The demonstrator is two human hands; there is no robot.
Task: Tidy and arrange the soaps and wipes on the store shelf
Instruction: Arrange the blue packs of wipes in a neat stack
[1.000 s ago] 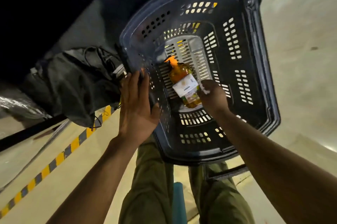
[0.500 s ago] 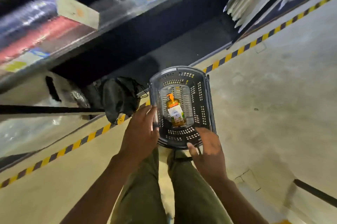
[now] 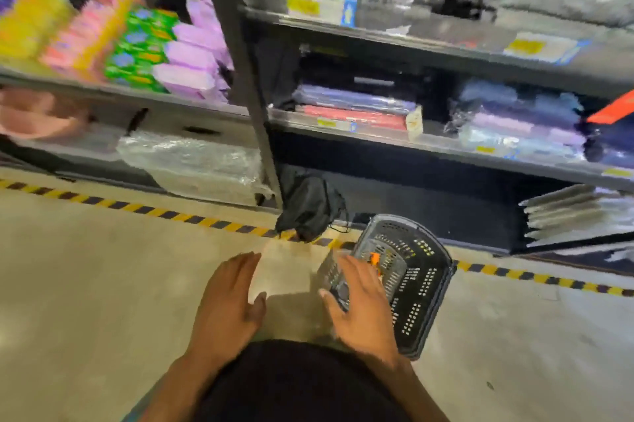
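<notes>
Nearest, at the lower edge of my feed, is the person's dark garment [image 3: 302,384]. Both bare forearms reach forward from either side of it.

The left hand [image 3: 226,301] is spread flat, fingers straight and together. It holds nothing and hangs over the pale concrete floor [image 3: 85,284].

The right hand [image 3: 363,305] is likewise spread and holds nothing. It overlaps the near left corner of the dark grey slotted plastic shopping basket [image 3: 429,284]; I cannot tell whether it touches the rim.

The basket stands on the floor, tilted in my view. A small orange object [image 3: 374,258] shows inside it just beyond the right fingertips, too blurred and hidden to identify.

Beyond the hands a yellow-and-black striped floor tape [image 3: 137,208] runs along the foot of the dark metal shelving unit [image 3: 240,78]. A crumpled black bag [image 3: 308,205] lies on the tape at the base of the upright, near the basket.

On the upper left shelf the task's goods sit in a row of stacked packs, left to right:
- yellow packs [image 3: 27,23]
- pink packs [image 3: 82,33]
- green packs [image 3: 137,47]
- lilac packs [image 3: 195,57]

Below them rests a clear film-wrapped bundle [image 3: 192,164].

In the right bay lie the blue and red flat folded stacks [image 3: 353,105] and the purple wrapped stacks [image 3: 514,119].
</notes>
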